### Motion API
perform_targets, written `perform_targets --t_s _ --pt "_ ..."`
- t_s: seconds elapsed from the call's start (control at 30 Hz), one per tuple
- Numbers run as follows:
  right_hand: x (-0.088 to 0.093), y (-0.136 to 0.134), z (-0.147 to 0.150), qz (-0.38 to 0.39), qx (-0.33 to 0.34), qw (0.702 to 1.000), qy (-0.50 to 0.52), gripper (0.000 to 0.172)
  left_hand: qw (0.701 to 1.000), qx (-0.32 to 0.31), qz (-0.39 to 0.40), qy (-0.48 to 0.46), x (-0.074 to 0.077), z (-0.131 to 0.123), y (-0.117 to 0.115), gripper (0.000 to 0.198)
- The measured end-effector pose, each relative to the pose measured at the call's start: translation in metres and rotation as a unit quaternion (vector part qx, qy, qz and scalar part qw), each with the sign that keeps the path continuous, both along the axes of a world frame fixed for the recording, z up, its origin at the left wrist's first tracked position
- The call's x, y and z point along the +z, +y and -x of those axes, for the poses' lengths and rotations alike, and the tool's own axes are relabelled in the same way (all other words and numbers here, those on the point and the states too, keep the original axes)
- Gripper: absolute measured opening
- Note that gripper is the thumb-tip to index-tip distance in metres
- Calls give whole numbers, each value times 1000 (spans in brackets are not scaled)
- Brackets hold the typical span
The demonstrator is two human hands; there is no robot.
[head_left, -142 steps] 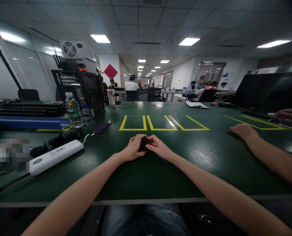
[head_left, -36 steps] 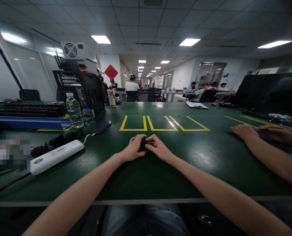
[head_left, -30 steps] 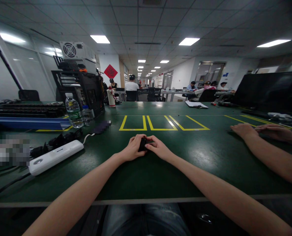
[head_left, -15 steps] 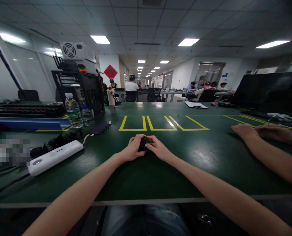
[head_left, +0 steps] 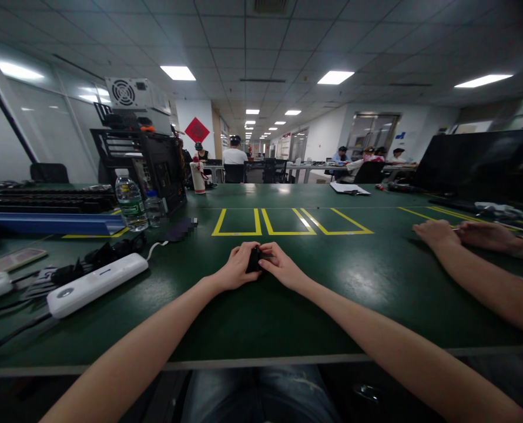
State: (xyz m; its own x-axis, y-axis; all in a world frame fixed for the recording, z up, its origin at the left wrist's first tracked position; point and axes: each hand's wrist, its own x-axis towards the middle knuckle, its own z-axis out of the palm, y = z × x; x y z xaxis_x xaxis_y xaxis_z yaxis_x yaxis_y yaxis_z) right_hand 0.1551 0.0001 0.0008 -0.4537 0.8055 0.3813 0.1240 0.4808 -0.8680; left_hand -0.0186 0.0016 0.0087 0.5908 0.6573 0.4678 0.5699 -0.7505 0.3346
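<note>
Black block [head_left: 253, 261] stayed in left hand [head_left: 238, 265], fingers curled; right hand [head_left: 282, 265] pinched at three o'clock, hold unclear. Co-worker's hands [head_left: 438, 232] drew together.

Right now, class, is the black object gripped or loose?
Gripped: the left hand clasps the black object between thumb and fingers.
</note>
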Motion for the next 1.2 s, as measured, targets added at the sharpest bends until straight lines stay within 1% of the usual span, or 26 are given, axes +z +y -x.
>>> perform_targets --t_s 0.1,0.27,0.4,0.53,0.63,0.8,0.93,1.0,1.1,1.2 --pt "0 1 0 10 -1 1000 -7 28 1000 -2 1 0 1 0 -1 58" --pt "5 -5 0 17 28 999 9 25 1000 -3 -2 -1 3 1 -3 56" --pt "7 -6 1 16 8 1000 6 20 1000 -6 -6 -1 3 2 -2 56" --pt "3 -1 2 -4 -12 1000 0 27 1000 -3 -8 -1 1 0 -1 58" --pt "1 2 3 -4 -5 1000 -10 29 1000 3 -8 1 1 0 -1 59" --pt "5 -3 1 6 21 1000 7 25 1000 2 -16 0 -1 0 0 57" --pt "6 -6 1 16 14 1000 14 20 1000 1 -19 -5 -2 0 1 57" --pt "4 -5 2 12 4 1000 14 21 1000 -1 -17 -6 -2 0 1 57" --pt "2 -1 2 11 -10 1000 13 27 1000 -4 -15 -8 -2 0 1 58" --pt "1 1 2 9 -5 1000 4 29 1000 -2 -15 -7 -2 0 1 57"
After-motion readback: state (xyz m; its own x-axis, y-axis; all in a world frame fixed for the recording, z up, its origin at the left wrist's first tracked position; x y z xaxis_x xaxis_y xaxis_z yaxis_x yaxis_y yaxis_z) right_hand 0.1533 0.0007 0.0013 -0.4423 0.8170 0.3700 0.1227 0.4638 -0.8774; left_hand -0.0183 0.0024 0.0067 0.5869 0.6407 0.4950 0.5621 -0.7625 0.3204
